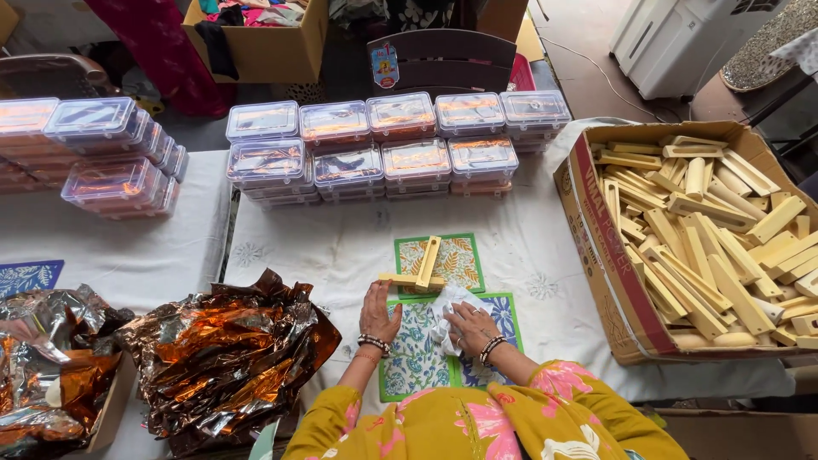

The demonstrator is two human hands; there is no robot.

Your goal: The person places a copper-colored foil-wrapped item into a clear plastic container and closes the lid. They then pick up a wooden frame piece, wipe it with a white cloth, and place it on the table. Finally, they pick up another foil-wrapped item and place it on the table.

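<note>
White cloth (443, 308) under right hand (471, 328), left hand (379, 311) beside wooden tool (419, 271)

White-clothed table (528, 247), clear plastic boxes (383, 145) stacked along the top, cardboard box of wooden pieces (699, 238) at right, crumpled foil (226, 358) lower left, printed mats (426, 349) centre

Clear plastic lidded boxes (388, 146) stacked along the bench's (528, 247) far edge; open cardboard carton of pale wooden pieces (707, 238) at its right edge; crumpled copper foil sheet (226, 358) near-left.
</note>
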